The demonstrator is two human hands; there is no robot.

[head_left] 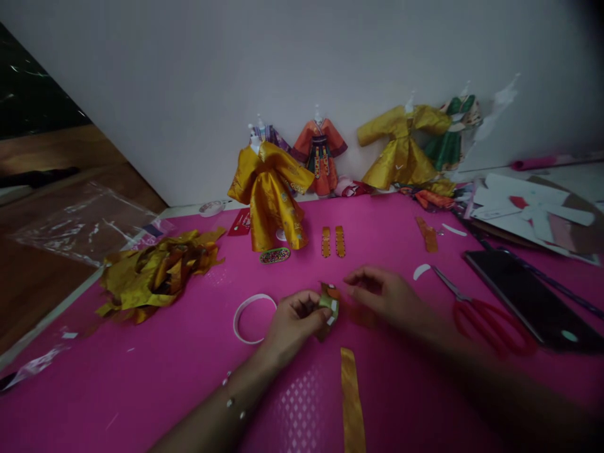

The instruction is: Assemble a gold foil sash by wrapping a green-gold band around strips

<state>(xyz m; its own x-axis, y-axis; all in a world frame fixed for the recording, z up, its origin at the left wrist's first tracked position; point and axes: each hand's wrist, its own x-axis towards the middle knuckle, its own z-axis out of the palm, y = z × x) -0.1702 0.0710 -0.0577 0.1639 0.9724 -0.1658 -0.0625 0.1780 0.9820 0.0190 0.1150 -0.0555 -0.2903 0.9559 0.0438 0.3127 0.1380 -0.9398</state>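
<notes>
My left hand (pixel 302 318) is closed, thumb and fingers pinching a small folded piece of gold-green fabric (pixel 331 305) with white patches on it. Just to its right is my right hand (pixel 384 296), its fingers loosely bent and apart, with nothing visible between them. An orange smear shows below that hand, too blurred to name. A white roll of tape (pixel 240 314) lies left of my left hand. Below both hands stretches a gold ribbon strip (pixel 352 396). Farther back lie two short decorated gold strips (pixel 326 242), side by side.
A gold doll robe (pixel 271 189) stands on the pink mat (pixel 165 390), with more dressed doll forms along the wall. Gold fabric scraps (pixel 155 274) are heaped at left. Red-handled scissors (pixel 486 318), a black phone (pixel 528 299) and white paper cutouts (pixel 528 204) lie at right.
</notes>
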